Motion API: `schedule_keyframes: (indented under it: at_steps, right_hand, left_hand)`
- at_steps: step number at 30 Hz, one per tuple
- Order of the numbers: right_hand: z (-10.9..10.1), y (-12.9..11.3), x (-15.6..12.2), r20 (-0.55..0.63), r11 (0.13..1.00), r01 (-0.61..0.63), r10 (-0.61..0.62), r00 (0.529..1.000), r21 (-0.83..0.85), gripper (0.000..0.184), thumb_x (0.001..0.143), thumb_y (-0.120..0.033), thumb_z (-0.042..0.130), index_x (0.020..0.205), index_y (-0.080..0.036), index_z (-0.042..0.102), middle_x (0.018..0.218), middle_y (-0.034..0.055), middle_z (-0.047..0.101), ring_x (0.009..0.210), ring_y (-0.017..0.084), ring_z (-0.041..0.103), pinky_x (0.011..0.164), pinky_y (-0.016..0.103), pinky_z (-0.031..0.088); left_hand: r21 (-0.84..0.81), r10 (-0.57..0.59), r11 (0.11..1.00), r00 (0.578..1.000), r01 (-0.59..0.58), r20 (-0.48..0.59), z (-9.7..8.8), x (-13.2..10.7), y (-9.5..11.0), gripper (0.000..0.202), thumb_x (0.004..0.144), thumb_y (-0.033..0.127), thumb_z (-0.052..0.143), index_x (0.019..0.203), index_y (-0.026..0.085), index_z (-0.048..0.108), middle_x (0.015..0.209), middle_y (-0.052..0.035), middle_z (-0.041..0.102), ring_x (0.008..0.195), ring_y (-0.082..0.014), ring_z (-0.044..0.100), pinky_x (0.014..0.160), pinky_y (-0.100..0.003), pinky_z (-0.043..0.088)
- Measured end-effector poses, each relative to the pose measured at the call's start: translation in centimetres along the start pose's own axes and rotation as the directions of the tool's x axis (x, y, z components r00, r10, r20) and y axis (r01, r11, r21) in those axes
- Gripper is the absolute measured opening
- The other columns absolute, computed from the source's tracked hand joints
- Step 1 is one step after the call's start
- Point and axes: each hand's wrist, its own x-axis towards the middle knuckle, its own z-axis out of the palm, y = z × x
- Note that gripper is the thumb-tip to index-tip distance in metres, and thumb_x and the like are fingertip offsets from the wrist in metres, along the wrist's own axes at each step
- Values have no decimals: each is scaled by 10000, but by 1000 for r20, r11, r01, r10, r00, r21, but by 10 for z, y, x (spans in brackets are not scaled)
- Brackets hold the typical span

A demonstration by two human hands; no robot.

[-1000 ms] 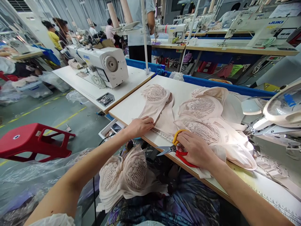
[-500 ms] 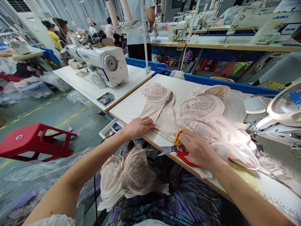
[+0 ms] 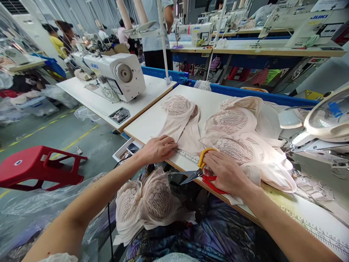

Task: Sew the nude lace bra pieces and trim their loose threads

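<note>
My right hand (image 3: 226, 167) is closed round a pair of scissors (image 3: 194, 175) with one yellow and one red handle; the blades part slightly and point left past the table edge. Close by on the left, my left hand (image 3: 159, 148) pinches the lower edge of a pale pink lace bra (image 3: 180, 125) that lies on the white table. Further pink bras (image 3: 231, 123) with lace cups are heaped beyond my right hand. On my lap rests a stack of similar bras (image 3: 154, 200), cups upward.
A printed ruler (image 3: 188, 156) runs along the front of the table (image 3: 147, 127). At the right stand a lamp-like magnifier (image 3: 329, 112) and machine parts. A sewing machine (image 3: 117, 74) is at the left, with a red stool (image 3: 40, 167) on the floor. A person (image 3: 156, 32) stands behind.
The view has shifted slightly, so most things sit a little further left. Both hands keep nearly the same pose, the scissors still in my right hand and the bra edge under my left.
</note>
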Motion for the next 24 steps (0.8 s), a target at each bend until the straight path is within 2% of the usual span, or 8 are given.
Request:
schedule_keyframes:
  at_steps: [2,5,13,18,24]
  right_hand:
    - [0,-1,2,19,1000,7,-8,1000,27,205,760,-90,523,940,-188,534,926,114,676,918,280,623,804,403,508]
    - [0,-2,4,63,997,-8,4,998,73,198,747,-85,532,908,-200,522,889,95,667,877,269,623,802,398,509]
    - [0,-1,8,136,994,-31,16,991,109,194,730,-63,530,864,-203,518,824,69,640,769,234,581,724,354,465]
    - [1,-4,10,111,993,-35,22,994,114,185,721,-56,522,843,-195,518,821,72,629,758,225,537,700,341,433]
    - [3,-6,8,72,993,-43,35,997,113,179,716,-58,515,822,-202,509,797,57,612,735,211,522,689,331,413]
  left_hand:
    - [38,-7,999,1000,8,-29,3,0,2,260,1034,276,439,1175,202,644,1122,-85,688,996,-183,636,691,-250,529]
    - [80,0,997,999,3,-42,8,0,2,246,1035,219,436,1121,207,666,1109,-79,696,973,-170,639,652,-232,511]
    - [60,14,998,1000,-13,-21,14,1,-7,295,1031,193,403,1112,194,687,1092,-87,701,976,-151,653,733,-216,545]
    - [44,50,998,998,-48,-33,13,0,-9,288,1013,158,425,1118,179,692,1104,-86,704,998,-154,662,774,-230,563]
    - [-5,10,1000,999,-10,-46,15,-3,-9,302,1005,154,428,1119,195,705,1114,-90,705,1021,-164,659,791,-244,579]
